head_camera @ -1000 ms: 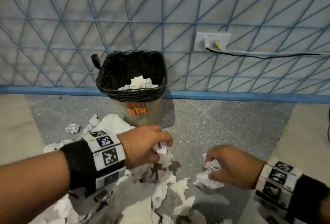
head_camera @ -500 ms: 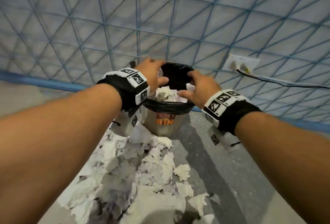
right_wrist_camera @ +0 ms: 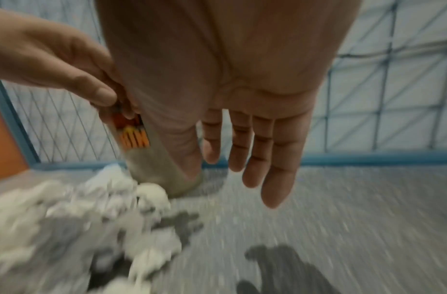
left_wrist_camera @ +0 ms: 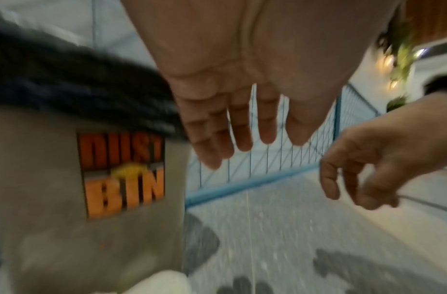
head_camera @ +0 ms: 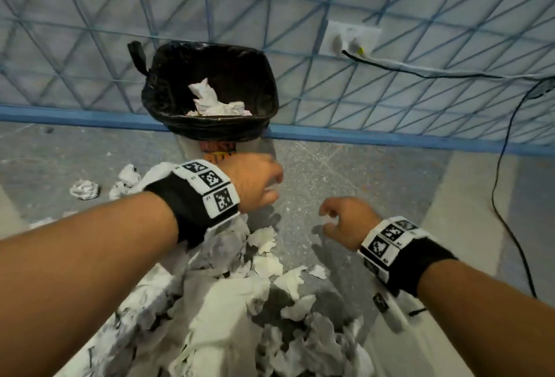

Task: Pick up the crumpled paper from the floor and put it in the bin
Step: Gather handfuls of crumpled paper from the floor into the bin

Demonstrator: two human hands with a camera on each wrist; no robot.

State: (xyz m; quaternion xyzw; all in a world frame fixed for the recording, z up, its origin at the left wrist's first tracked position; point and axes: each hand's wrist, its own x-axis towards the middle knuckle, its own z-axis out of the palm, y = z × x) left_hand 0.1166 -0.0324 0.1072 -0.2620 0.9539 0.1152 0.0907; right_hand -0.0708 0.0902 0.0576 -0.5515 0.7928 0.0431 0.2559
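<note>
Left hand (head_camera: 258,184): held empty, fingers relaxed, before the bin (head_camera: 210,133).
Right hand (head_camera: 345,223): empty, fingers loose.
Crumpled paper (head_camera: 228,301): heaped on floor (head_camera: 375,178) beneath both hands.

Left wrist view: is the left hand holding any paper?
No, the left hand hangs with straight fingers and a bare palm beside the bin.

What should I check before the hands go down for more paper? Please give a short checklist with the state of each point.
1. Left hand holds nothing: ok.
2. Right hand holds nothing: ok.
3. Bin upright with room inside: ok.
4. Crumpled paper left on the floor: ok, a big pile.
5. Black cable away from the pile: ok.
6. Bin's depth below the paper: cannot tell.
</note>
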